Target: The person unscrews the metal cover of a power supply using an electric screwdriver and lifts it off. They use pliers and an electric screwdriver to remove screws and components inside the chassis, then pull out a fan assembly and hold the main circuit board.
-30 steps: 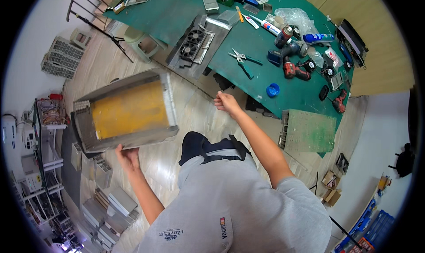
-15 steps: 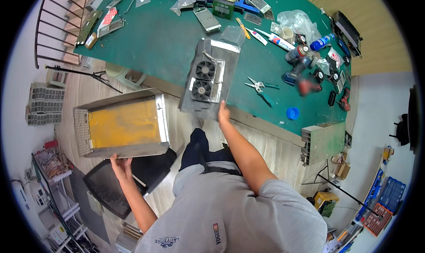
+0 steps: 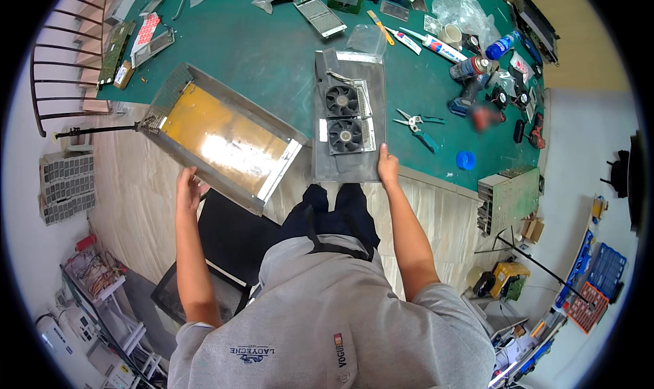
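Head view: left hand (image 3: 189,188) gripping metal tray (image 3: 221,138) at 1 o'clock; right hand (image 3: 387,167) closed on fan panel (image 3: 347,127) at 11 o'clock.

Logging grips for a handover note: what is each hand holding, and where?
Left hand: yellow-lined metal tray, near edge. Right hand: grey fan panel, near right corner.

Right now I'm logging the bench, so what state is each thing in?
Yellow-lined metal tray: tilted, far end over the table, held by left hand.
Fan panel: flat on green table, overhanging its edge, right hand on its corner.
Pliers: lying flat, untouched.
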The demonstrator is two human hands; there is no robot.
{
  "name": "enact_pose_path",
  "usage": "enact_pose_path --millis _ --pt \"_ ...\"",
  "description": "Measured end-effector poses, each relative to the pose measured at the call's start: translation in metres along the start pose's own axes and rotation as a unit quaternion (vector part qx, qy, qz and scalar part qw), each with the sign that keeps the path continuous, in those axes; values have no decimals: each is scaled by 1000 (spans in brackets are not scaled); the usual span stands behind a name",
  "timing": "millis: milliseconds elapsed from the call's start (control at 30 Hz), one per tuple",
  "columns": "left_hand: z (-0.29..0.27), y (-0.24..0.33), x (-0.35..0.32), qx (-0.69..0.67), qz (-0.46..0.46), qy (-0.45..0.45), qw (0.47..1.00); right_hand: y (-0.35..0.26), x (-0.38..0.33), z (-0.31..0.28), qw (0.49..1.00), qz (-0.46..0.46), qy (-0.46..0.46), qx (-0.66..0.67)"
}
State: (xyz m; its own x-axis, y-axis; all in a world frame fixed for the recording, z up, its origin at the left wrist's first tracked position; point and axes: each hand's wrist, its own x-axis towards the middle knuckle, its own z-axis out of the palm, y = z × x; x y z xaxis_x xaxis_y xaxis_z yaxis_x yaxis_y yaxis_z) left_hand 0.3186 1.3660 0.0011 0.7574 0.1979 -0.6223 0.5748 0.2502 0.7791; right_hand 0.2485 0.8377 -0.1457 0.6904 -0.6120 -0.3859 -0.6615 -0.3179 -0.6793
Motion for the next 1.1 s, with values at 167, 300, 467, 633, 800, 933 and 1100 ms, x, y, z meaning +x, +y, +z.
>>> enact_pose_path --millis 167,300,467,633,800,933,1100 --pt "24 7 24 60 2 -53 997 9 -2 -33 1000 -12 -20 -3" --pt "29 4 33 94 -23 -74 993 7 -26 -65 999 -38 -21 8" --pt "39 -5 48 99 -29 -122 987 -12 -38 -122 996 47 -77 30" --pt "77 -20 55 97 -20 -123 987 -28 -50 -140 992 56 -44 105" --pt "118 -26 72 94 -39 -170 980 -37 -58 -147 997 27 -57 40" --pt "141 -29 85 98 -55 -193 975 -40 -69 -139 996 -19 -82 -3" --pt "132 -39 96 60 -77 -234 967 -64 -66 -117 988 -71 -123 -58"
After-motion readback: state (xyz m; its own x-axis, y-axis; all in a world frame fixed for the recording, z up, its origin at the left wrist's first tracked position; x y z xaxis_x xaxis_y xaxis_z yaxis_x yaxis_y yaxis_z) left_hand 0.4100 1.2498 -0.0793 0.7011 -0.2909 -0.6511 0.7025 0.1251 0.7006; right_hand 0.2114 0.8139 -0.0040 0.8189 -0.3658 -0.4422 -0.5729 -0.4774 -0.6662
